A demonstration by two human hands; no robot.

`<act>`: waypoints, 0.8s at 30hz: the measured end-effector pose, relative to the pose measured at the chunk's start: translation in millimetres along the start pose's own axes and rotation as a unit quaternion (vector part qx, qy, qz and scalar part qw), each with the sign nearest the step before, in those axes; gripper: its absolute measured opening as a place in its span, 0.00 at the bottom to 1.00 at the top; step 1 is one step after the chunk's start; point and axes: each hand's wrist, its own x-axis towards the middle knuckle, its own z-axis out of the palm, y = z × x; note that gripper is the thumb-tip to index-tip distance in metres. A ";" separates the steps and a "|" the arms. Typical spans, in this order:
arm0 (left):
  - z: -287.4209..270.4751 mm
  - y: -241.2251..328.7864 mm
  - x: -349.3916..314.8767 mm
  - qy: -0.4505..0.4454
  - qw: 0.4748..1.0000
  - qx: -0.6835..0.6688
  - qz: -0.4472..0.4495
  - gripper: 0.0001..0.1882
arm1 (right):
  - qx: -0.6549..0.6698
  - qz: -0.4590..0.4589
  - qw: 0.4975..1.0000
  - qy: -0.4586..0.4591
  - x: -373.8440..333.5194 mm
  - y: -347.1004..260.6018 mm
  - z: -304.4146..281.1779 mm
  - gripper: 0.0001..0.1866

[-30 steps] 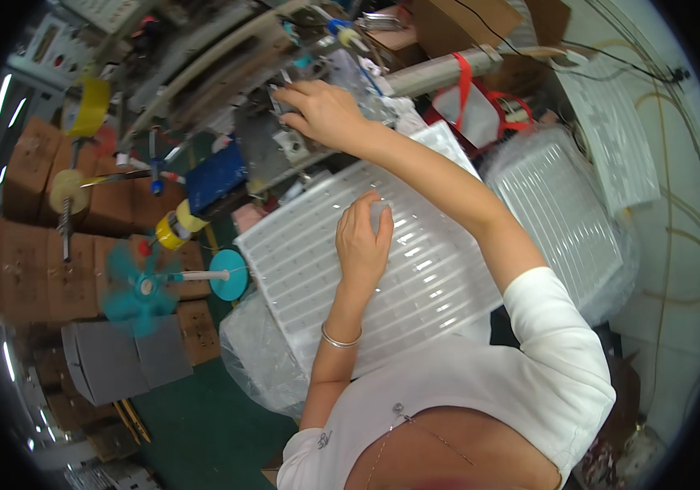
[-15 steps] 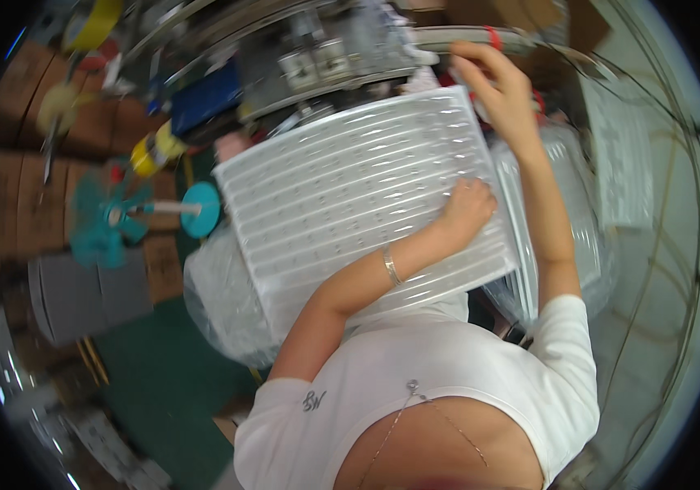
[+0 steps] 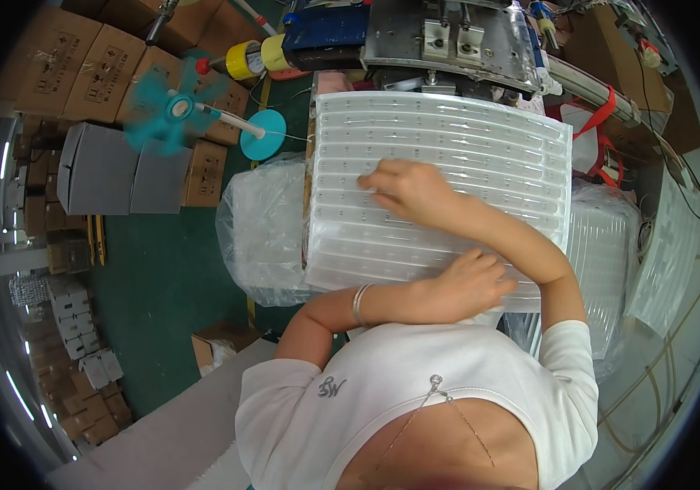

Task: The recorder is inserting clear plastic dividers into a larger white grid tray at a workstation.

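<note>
In front of me lies a white plastic tray (image 3: 566, 175) with long parallel channels, with small dark marks dotted along several of them. My right hand (image 3: 415, 192) is over the middle of the tray, its fingers bent and drawn together at the tips. Whatever they may pinch is too small to make out. Close to my body, my left hand (image 3: 471, 286) rests at the tray's near part with curled fingers. Its palm side is hidden, so any thing inside it does not show. A silvery bracelet (image 3: 358, 305) circles my left wrist.
Beyond the tray stands a metal machine (image 3: 399, 49). Plastic-wrapped stacks sit at left (image 3: 264, 224) and right (image 3: 599, 261). A teal fan (image 3: 178, 110) and brown cartons (image 3: 56, 69) are at the left. A red strap (image 3: 599, 114) hangs at the far right.
My right hand has come from beyond the tray's far right corner to its middle. My left hand has shifted toward the near edge. The whole view has turned, and the tray appears straighter.
</note>
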 end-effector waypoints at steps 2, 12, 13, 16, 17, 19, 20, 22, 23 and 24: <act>-22.8 2.6 -16.3 -0.016 0.998 -0.064 0.024 0.16 | 0.021 -0.051 0.997 -0.062 6.1 -14.5 25.3 0.11; -121.2 -43.9 -77.3 0.340 0.870 -0.291 -0.207 0.11 | -0.228 -0.126 0.951 -0.166 1.5 -41.7 93.2 0.09; -122.2 -52.0 -67.2 0.407 0.819 -0.323 -0.242 0.11 | -0.240 -0.095 0.947 -0.189 -3.4 -38.9 79.5 0.09; -135.4 -86.1 -44.9 0.465 0.823 -0.229 -0.233 0.12 | -0.116 -0.049 0.970 -0.207 -0.1 -38.0 53.2 0.09; -139.0 -96.2 -32.3 0.465 0.826 -0.231 -0.219 0.12 | 0.025 -0.019 0.978 -0.208 0.8 -34.3 42.7 0.09; -145.3 -110.5 -13.1 0.447 0.848 -0.136 -0.250 0.14 | 0.061 0.024 0.990 -0.123 -1.8 -28.1 2.5 0.11; -147.7 -119.4 -1.6 0.454 0.847 -0.136 -0.242 0.14 | 0.107 0.066 0.991 -0.039 -5.4 -20.8 -19.3 0.13; -148.3 -140.1 35.5 0.446 0.875 0.114 -0.149 0.16 | 0.065 0.088 0.993 0.047 -17.4 6.7 -61.6 0.12; -148.6 -148.0 53.6 0.455 0.872 0.112 -0.144 0.16 | 0.096 0.140 0.982 0.078 -16.8 7.4 -84.4 0.12; -150.7 -154.8 71.4 0.458 0.856 0.193 -0.145 0.17 | 0.129 0.188 0.968 0.107 -13.6 7.6 -104.5 0.11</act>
